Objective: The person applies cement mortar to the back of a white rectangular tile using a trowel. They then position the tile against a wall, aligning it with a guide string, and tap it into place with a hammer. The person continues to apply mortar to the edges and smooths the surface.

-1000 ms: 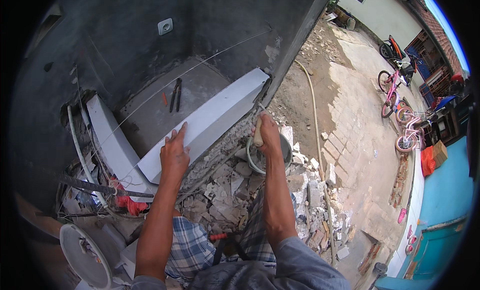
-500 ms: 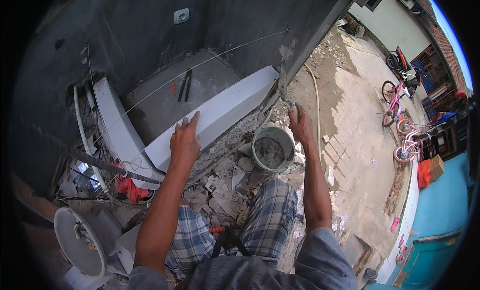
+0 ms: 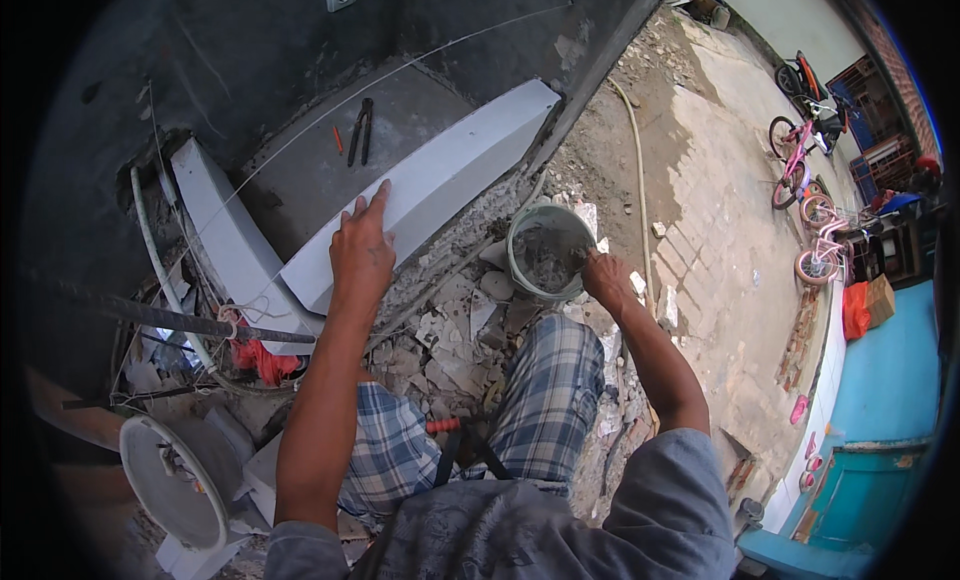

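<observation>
My left hand (image 3: 362,248) lies with its fingers stretched along the top of a long white block (image 3: 465,165), which is set aslant at the edge of a low recess. My right hand (image 3: 607,279) is closed at the right rim of a pale bucket (image 3: 516,262). Wet grey mortar (image 3: 552,257) fills part of that bucket. The fist grips a short-handled tool, whose working end is hidden at the mortar. Another white block (image 3: 228,220) runs along the left side of the recess. Pincers (image 3: 361,132) and an orange stick-like object (image 3: 338,138) lie inside it.
A string (image 3: 400,68) stretches above the blocks. Broken rubble (image 3: 445,340) covers the ground by my knees. A dark rod (image 3: 180,320) juts in from the left, above a large grey bucket (image 3: 135,480). A hose (image 3: 640,180) and bicycles (image 3: 790,165) are to the right.
My right hand has come down and nearer, from beyond the bucket's right side to its rim, bringing the tool to the mortar. The left hand stays on the block. The whole view has shifted slightly.
</observation>
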### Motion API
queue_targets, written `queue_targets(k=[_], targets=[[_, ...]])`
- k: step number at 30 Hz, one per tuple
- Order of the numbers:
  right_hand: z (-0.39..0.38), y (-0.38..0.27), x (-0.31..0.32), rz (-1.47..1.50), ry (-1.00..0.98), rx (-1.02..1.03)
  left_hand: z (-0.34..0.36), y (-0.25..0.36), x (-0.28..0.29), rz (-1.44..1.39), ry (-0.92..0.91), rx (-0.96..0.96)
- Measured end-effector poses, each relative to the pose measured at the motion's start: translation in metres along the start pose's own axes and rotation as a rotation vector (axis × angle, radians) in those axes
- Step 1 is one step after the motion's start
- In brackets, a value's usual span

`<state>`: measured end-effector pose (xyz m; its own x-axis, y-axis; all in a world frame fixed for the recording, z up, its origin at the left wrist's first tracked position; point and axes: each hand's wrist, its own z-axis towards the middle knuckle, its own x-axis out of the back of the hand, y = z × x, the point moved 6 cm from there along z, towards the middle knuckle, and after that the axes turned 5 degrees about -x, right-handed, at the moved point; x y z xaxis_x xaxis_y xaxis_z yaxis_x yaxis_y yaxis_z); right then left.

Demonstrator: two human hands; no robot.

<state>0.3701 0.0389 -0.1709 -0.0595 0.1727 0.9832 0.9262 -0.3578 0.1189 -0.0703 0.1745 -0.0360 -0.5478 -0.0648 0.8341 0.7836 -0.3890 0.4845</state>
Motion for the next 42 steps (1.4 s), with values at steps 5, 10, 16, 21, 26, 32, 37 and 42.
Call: queue_targets(k=[5,10,16,21,26,32,37,42], targets=[[0.023,-0.052,-0.019,-0.137,-0.123,0.011,0.000,-0.006,0.003,0.020,-0.015,0.018],[0.028,-0.070,-0.035,-0.118,-0.164,0.034,0.003,-0.009,-0.003,-0.016,-0.038,0.013],[0.022,-0.067,-0.031,-0.016,-0.281,0.085,0.000,-0.016,0.000,0.009,-0.030,0.020],[-0.030,-0.001,-0.021,0.725,-0.638,-0.184,-0.003,-0.015,0.001,0.038,-0.023,0.031],[-0.056,0.023,0.015,1.004,-0.500,-0.263,-0.001,-0.001,0.006,0.034,-0.042,0.043],[-0.020,0.014,0.092,0.856,0.132,-0.127,0.000,-0.003,-0.002,0.005,-0.049,0.033],[0.011,-0.053,0.155,0.477,0.592,-0.080,-0.002,-0.007,0.001,0.018,-0.043,0.055],[0.059,-0.075,0.137,0.368,0.594,-0.191,0.001,-0.002,0.003,0.019,0.000,-0.006]])
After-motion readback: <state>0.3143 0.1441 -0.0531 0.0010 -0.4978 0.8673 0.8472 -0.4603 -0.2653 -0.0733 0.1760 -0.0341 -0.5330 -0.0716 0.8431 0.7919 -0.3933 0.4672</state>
